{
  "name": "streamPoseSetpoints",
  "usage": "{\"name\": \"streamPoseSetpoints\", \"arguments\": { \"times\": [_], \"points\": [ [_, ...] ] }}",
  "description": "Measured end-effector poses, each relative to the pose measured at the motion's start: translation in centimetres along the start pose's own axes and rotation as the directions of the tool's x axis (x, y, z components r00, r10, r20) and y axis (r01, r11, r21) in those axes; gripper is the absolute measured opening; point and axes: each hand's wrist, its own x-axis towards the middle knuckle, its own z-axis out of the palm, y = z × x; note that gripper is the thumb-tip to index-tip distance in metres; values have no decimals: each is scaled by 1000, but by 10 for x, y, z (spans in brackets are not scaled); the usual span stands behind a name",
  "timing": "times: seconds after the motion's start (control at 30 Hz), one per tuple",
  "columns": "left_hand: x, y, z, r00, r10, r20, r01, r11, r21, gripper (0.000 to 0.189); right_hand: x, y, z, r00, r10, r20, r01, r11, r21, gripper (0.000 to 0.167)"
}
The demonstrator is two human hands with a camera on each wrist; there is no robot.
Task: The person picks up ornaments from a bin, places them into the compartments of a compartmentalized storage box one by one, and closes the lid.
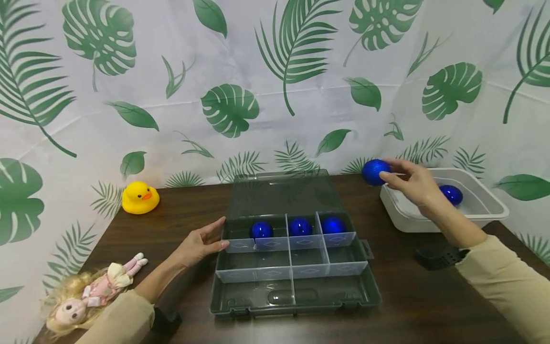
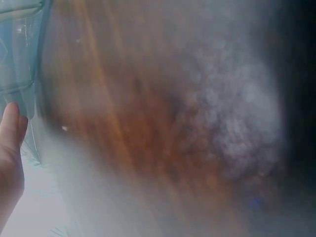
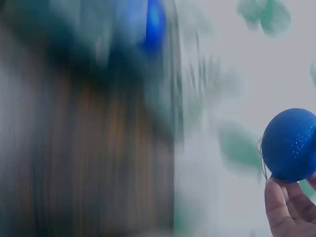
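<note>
My right hand (image 1: pixel 414 184) pinches a blue glittery Christmas bauble (image 1: pixel 375 172) between thumb and fingers, raised by the left end of a white bin (image 1: pixel 485 217). A thin string hangs from the bauble (image 3: pixel 291 144) in the right wrist view. Inside the bin lies another blue bauble (image 1: pixel 451 194), shinier. At the table's middle, a grey see-through divider box (image 1: pixel 253 298) stands with its lid tipped back. Its far row holds three blue baubles, left (image 1: pixel 261 230), middle (image 1: pixel 300 227) and right (image 1: pixel 333 225). My left hand (image 1: pixel 195 244) rests its fingertips against the box's left side, fingers extended.
On the dark wooden table (image 1: pixel 408 296), a yellow rubber duck (image 1: pixel 140 198) sits at the back left. A blond doll (image 1: pixel 100 291) in pink lies at the front left, beside the left forearm. A leaf-print cloth (image 1: pixel 180 143) hangs behind the table.
</note>
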Motion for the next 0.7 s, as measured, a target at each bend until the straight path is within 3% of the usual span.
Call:
{"name": "streamPoseSetpoints", "arguments": {
  "times": [0.13,0.33,0.53,0.7],
  "points": [
    [1,1,-1,1000,-11,-3,11,1000,-8,76,-6,-39,43,985,-71,159,50,990,130,52],
    [1,4,-1,1000,-23,-15,23,1000,7,77,-18,-75,98,921,-136,366,75,982,175,47],
    [0,4,-1,999,-34,-12,34,999,28,78,-29,-89,134,860,-152,487,70,981,181,43],
    [-1,3,-1,1000,-13,-8,14,1000,20,77,-35,-91,152,835,-155,528,57,979,198,40]
  ]
}}
